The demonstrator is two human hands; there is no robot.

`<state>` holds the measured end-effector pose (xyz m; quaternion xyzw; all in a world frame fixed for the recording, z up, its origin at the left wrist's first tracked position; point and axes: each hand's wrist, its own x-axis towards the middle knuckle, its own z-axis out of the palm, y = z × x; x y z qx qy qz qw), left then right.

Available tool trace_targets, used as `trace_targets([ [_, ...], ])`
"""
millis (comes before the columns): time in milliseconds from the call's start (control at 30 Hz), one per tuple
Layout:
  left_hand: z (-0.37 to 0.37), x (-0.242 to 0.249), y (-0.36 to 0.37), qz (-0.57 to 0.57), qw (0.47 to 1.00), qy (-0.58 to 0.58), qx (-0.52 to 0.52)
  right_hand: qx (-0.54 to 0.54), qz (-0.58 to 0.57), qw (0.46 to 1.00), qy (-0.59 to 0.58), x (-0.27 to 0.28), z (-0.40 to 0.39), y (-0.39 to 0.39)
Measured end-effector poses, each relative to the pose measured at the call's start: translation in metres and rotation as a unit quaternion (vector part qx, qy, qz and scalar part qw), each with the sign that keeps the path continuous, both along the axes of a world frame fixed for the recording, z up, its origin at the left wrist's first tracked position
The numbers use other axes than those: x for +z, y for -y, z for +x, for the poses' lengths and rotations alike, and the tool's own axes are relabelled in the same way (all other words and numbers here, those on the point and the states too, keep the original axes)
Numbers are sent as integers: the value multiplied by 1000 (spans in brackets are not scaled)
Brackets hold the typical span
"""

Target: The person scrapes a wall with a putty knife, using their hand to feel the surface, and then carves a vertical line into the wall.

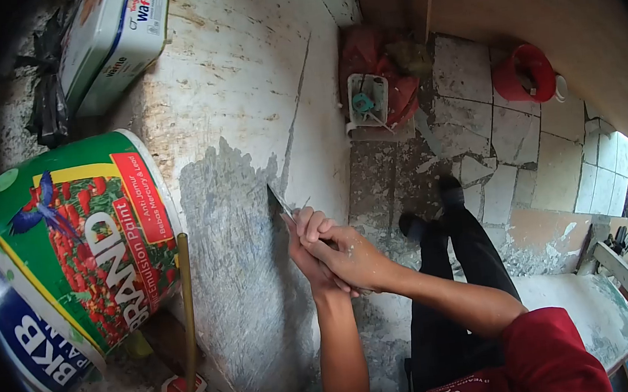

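Note:
Both my hands are closed together around a thin-bladed metal scraper (277,198); its handle is hidden in the fingers. My left hand (302,251) comes from below and lies nearer the blade side. My right hand (360,258) reaches across from the right and wraps over the left one. The blade's tip touches a whitish surface (232,90), at the edge of a rough grey patch (239,279) that spreads down and left. A long dark line runs up the white part above the blade.
At left are a large paint bucket (100,247), a waffle tin (115,56) and a brownish hose (188,321). Beyond the surface's far edge sit a small white container (367,92) and a red bucket (525,73) on broken floor tiles (460,68). My legs (443,282) are below right.

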<state>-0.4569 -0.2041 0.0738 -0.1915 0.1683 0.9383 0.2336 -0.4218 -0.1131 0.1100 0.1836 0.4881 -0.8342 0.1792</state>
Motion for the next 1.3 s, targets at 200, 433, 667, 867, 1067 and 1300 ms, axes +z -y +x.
trace_targets([
  [200, -6, -3, -21, -94, 993, 41, 51, 42, -54, 995, 75, 1, -10, -22],
  [433, -17, -10, -4, -120, 992, -13, -35, 12, -27, 998, 64, -5, -14, -4],
  [667, 3, -9, -3, 10, 997, 46, 56, 31, -19, 999, 28, -3, -7, -12],
  [867, -11, -31, -18, -132, 991, -1, 21, 7, 2, 1000, 22, -10, -10, -22],
  [1067, -31, -18, -21, -125, 992, 29, 14, 35, -38, 998, 47, -21, -35, -17],
  [1300, -20, -16, -19, -27, 999, -10, 38, -44, 33, 996, -71, -20, -21, -10],
])
